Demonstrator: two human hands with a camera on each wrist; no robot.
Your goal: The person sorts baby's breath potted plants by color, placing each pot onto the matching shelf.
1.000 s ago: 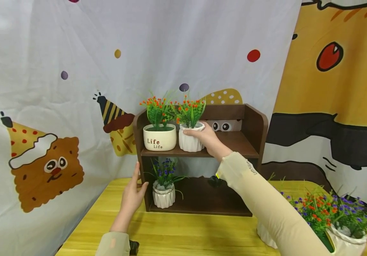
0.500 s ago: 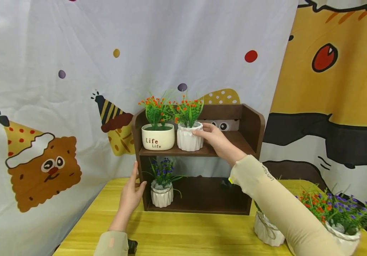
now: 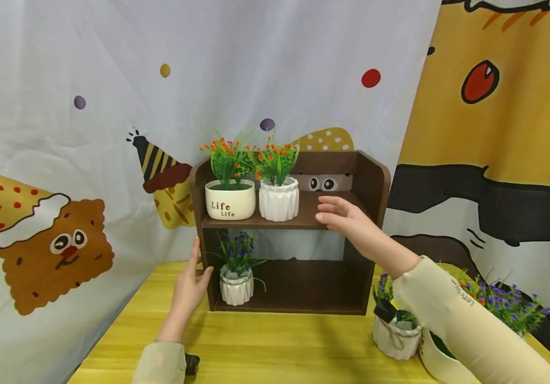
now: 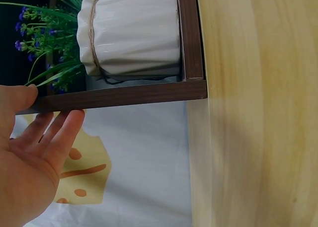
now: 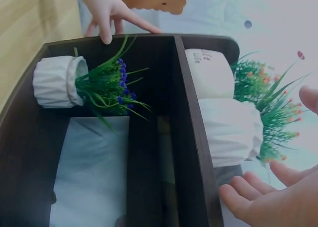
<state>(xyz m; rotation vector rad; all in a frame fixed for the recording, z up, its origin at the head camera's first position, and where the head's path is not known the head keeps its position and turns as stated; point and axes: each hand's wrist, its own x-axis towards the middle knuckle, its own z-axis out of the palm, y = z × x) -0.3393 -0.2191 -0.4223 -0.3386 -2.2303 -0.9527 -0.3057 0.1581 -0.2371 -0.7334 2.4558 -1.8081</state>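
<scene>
A dark brown two-tier shelf (image 3: 284, 225) stands on the table. On its upper tier a cream oval pot (image 3: 230, 201) marked "Life" sits beside a white ribbed flowerpot (image 3: 278, 200), both with orange-flowered plants. Below, at the left, is another ribbed pot (image 3: 236, 288) with purple flowers. My left hand (image 3: 190, 288) rests against the left side panel (image 4: 124, 95), fingers extended on the outside and the thumb by the front edge. To the right of the upper ribbed pot, my right hand (image 3: 353, 226) hovers with relaxed fingers, apart from it and holding nothing.
At the right of the table stand a twine-tied white pot (image 3: 396, 338) and a cream pot (image 3: 443, 362), partly behind my right sleeve. Purple flowers (image 3: 510, 309) show beyond the sleeve. A printed cloth (image 3: 236, 64) hangs behind the shelf.
My right hand has let go of the white ribbed flowerpot and moved right and slightly down. That pot stays on the upper tier. The left hand keeps its place at the side panel.
</scene>
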